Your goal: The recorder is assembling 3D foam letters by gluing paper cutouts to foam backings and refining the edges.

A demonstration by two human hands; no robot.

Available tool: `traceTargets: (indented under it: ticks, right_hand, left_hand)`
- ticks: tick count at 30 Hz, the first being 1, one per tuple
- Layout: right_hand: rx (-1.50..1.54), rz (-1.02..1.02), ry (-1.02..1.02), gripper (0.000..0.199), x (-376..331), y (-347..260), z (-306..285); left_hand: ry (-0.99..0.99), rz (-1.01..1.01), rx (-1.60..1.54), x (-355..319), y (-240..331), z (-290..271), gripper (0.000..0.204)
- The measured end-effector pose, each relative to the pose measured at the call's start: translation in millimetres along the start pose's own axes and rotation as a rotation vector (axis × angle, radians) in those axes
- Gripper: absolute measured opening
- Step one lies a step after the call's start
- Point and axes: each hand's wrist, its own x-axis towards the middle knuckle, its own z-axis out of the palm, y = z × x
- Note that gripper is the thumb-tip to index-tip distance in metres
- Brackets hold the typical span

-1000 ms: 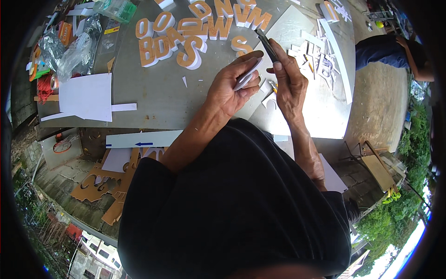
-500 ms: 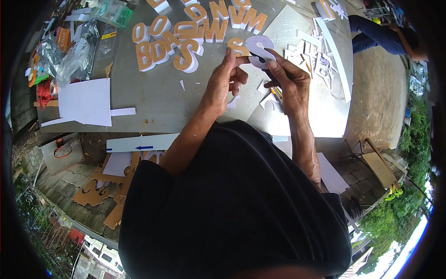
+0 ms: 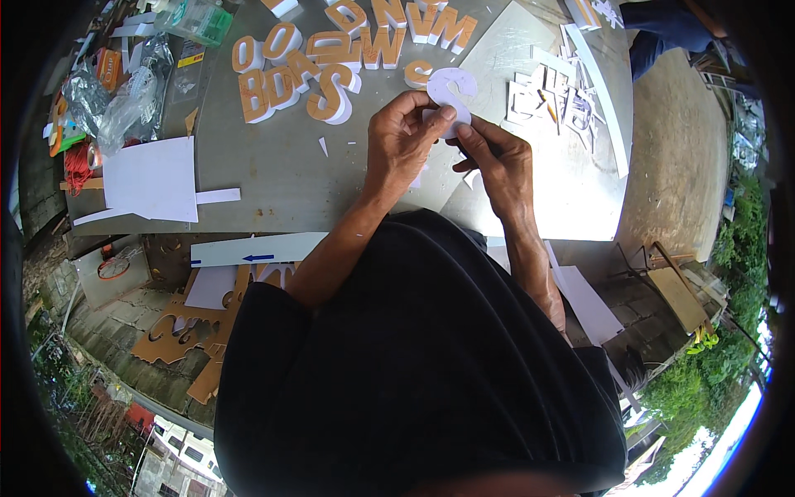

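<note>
A white S-shaped letter cut-out (image 3: 455,81) is held up over the table between my two hands. My left hand (image 3: 399,139) is closed on its lower left side, the thumb lying across its face. On the lower right edge, my right hand (image 3: 502,166) pinches the same piece, its fingers curled beneath. The fingers hide part of the lower curve. Just behind the piece stands a small brown-faced letter (image 3: 417,74) with white sides. Farther back and left are several thick block letters (image 3: 333,93) with brown faces and white sides.
White offcut strips (image 3: 553,99) lie in a heap at right, beside a long pale strip (image 3: 598,99). A white sheet (image 3: 151,178) and crumpled clear plastic (image 3: 124,108) occupy the left of the grey metal table (image 3: 273,182). Another person's dark-clothed leg (image 3: 669,33) shows beyond the right edge.
The cut-out has turned and come slightly left, its face now toward me. My left hand has gone from a pointing finger to a thumb grip; my right hand has moved left and down.
</note>
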Motion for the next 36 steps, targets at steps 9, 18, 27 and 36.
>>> traceTargets:
  ticks: [9, 18, 27, 36]
  right_hand:
    - [-0.364, -0.110, 0.016, 0.034, -16, -13, 0]
    - [-0.599, -0.505, 0.170, 0.036, -22, 0, 22]
    - [-0.575, -0.426, 0.144, 0.036, -22, 4, 21]
    - [-0.569, -0.466, 0.109, 0.040, -27, 8, 18]
  left_hand:
    - [-0.004, -0.078, 0.420, 2, 6, -8, 0.018]
    - [0.108, 0.243, 0.542, -6, -9, 2, 0.016]
    - [0.095, 0.297, 0.626, -6, -13, 0, 0.015]
    - [0.105, 0.344, 0.570, -1, -15, -3, 0.016]
